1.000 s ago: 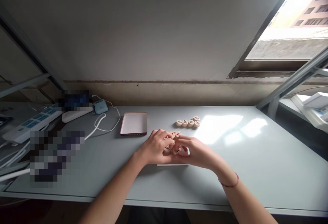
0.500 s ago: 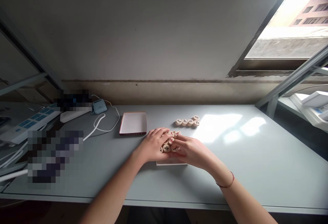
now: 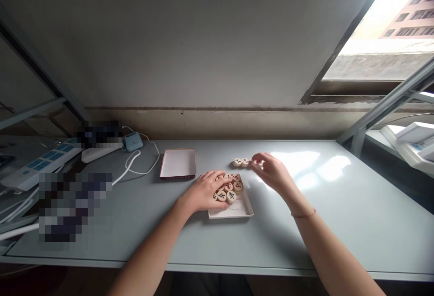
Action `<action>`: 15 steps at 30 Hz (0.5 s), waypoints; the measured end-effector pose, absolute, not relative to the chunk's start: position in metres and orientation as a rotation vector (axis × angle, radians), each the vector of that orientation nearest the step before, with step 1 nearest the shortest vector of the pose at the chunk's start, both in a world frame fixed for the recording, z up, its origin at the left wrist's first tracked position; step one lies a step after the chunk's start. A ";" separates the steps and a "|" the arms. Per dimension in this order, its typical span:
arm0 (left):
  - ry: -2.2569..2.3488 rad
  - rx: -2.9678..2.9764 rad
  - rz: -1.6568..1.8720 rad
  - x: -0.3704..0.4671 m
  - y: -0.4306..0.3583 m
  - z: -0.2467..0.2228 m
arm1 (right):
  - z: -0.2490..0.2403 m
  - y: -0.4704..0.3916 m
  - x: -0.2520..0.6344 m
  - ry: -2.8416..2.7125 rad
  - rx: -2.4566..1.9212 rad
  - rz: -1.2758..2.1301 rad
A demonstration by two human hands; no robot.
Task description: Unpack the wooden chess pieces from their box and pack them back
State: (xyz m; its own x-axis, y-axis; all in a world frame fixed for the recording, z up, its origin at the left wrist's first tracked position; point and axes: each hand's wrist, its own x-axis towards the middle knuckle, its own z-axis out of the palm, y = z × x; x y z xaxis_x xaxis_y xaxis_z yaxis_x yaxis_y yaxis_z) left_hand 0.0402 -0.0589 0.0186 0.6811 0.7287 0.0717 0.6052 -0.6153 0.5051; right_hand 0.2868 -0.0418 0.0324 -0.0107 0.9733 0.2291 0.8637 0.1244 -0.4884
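Note:
In the head view, round wooden xiangqi pieces with red or black characters lie packed in a shallow white box. My left hand rests over the left side of this box, its fingers spread on the pieces and hiding some of them. Beyond the box, on the desk, stands a short row of more xiangqi pieces. My right hand is at the right part of that row, thumb and fingers bent and apart around it. Pieces show in the gap between them, and others are partly hidden.
A box lid lies inside up on the grey desk, left of the box. Farther left are a power strip, white cables and a small blue device. A wall runs behind; metal frame bars flank the desk.
My right hand has left the box and moved up and right to the row of pieces. More of the box's front and right side shows. My left hand stays on the box.

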 end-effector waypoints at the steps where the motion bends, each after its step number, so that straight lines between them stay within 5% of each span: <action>1: 1.037 2.445 0.359 0.040 -0.059 0.020 | 0.032 -0.031 0.293 -1.821 -1.930 0.173; 8: 1.018 2.420 0.325 0.039 -0.059 0.025 | 0.031 0.024 0.303 -1.848 -2.502 0.308; 15: 1.028 2.394 0.564 0.041 -0.059 0.021 | 0.043 0.030 0.298 -1.881 -2.465 0.187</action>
State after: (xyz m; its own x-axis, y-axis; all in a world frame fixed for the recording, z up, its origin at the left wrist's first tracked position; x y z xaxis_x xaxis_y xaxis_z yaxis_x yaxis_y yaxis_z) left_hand 0.0405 -0.0592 0.0214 0.6344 0.7514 0.1818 0.5575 -0.6076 0.5657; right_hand 0.2983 0.0300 0.0431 0.2598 0.9628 -0.0742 0.9586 -0.2664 -0.1009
